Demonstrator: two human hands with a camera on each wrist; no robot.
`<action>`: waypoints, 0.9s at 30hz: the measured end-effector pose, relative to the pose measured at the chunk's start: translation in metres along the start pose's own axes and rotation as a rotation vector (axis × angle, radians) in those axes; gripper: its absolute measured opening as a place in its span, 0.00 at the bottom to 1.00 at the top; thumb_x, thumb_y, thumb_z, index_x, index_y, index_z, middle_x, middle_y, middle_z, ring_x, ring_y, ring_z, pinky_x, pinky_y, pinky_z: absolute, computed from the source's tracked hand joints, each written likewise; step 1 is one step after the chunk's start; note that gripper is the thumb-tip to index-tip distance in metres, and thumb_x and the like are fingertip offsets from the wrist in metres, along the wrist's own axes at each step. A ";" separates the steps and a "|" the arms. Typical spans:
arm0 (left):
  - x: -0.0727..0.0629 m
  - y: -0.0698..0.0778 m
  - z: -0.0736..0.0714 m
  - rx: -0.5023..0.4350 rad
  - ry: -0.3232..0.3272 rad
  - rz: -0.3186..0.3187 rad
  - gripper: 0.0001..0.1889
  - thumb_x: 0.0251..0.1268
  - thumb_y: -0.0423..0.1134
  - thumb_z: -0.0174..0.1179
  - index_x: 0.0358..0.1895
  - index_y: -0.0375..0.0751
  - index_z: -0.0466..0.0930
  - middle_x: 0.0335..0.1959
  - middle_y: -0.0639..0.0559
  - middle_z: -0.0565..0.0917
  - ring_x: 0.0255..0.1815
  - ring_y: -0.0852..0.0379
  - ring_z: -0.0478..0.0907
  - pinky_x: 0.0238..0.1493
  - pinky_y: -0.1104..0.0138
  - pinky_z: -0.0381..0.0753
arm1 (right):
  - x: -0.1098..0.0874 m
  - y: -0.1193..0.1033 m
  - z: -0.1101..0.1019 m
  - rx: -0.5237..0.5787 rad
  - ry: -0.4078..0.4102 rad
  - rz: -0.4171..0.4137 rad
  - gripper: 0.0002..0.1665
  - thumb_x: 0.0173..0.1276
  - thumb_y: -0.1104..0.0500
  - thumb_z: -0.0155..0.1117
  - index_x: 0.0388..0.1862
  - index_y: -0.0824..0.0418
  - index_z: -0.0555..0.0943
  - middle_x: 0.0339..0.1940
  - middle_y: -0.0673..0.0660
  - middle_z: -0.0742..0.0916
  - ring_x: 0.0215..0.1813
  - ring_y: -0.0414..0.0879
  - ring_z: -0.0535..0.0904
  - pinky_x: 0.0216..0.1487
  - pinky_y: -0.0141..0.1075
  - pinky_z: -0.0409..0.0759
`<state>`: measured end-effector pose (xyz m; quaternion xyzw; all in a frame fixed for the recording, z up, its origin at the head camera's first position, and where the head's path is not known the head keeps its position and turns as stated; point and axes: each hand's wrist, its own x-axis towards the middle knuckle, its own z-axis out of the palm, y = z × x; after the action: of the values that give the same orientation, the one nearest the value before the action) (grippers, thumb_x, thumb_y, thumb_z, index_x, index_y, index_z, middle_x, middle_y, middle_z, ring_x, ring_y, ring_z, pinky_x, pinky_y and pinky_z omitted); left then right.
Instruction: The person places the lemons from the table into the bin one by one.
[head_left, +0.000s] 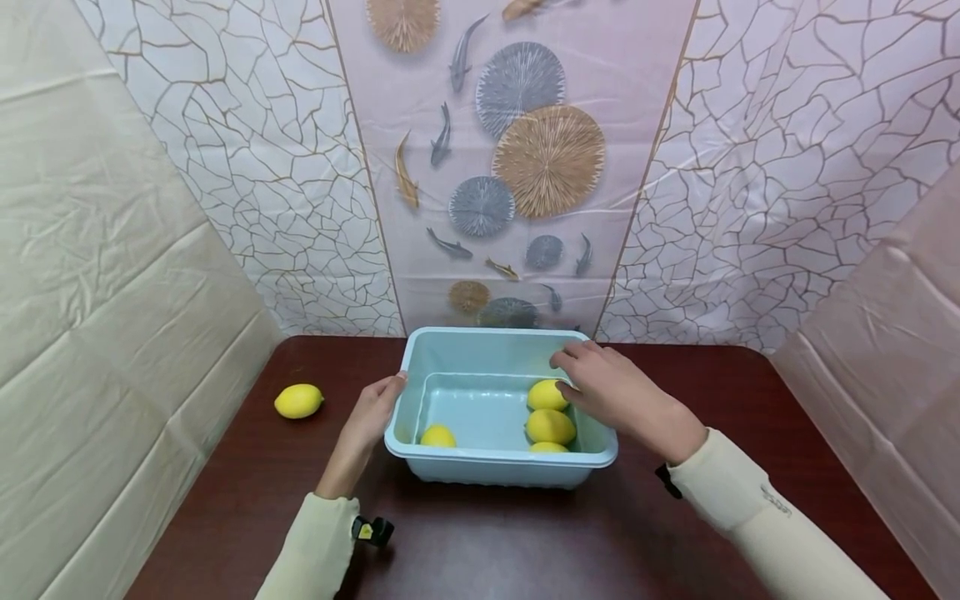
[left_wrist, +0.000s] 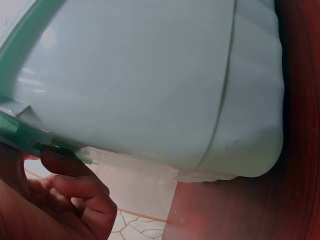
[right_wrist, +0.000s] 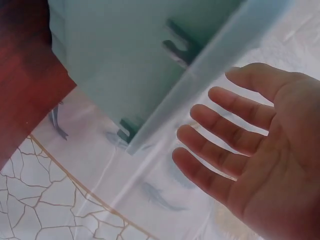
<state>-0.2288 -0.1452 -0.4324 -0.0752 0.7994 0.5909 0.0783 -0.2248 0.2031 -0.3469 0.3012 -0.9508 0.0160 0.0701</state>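
Note:
A light blue plastic basin (head_left: 498,455) stands on the table. My left hand (head_left: 371,410) grips its left rim, with the fingers curled under the edge in the left wrist view. Over the right rim hovers my right hand (head_left: 618,393), fingers spread and loosely bent, nothing in them; the right wrist view shows the bare palm (right_wrist: 285,170) beside the rim. Three yellow lemons lie along the basin's right side: a back one (head_left: 546,394) under my fingertips, a middle one (head_left: 551,427) and a front one (head_left: 548,447) partly hidden by the front rim. Another lemon (head_left: 438,436) sits in the front left corner.
One more lemon (head_left: 298,401) lies on the dark red-brown table (head_left: 480,542), left of the basin. A patterned cloth (head_left: 480,275) hangs behind the table's back edge. Plain pale cloths (head_left: 112,333) close off both sides.

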 end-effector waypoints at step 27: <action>0.003 -0.001 0.000 -0.015 -0.001 -0.032 0.36 0.85 0.60 0.45 0.79 0.35 0.67 0.70 0.36 0.78 0.65 0.44 0.80 0.66 0.49 0.80 | -0.067 -0.005 0.035 0.466 0.308 0.260 0.28 0.69 0.62 0.75 0.65 0.65 0.77 0.65 0.65 0.77 0.62 0.59 0.74 0.58 0.57 0.79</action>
<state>-0.2316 -0.1455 -0.4341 -0.0883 0.7934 0.5958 0.0878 -0.1723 0.2350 -0.3911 0.1791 -0.9304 0.2879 0.1396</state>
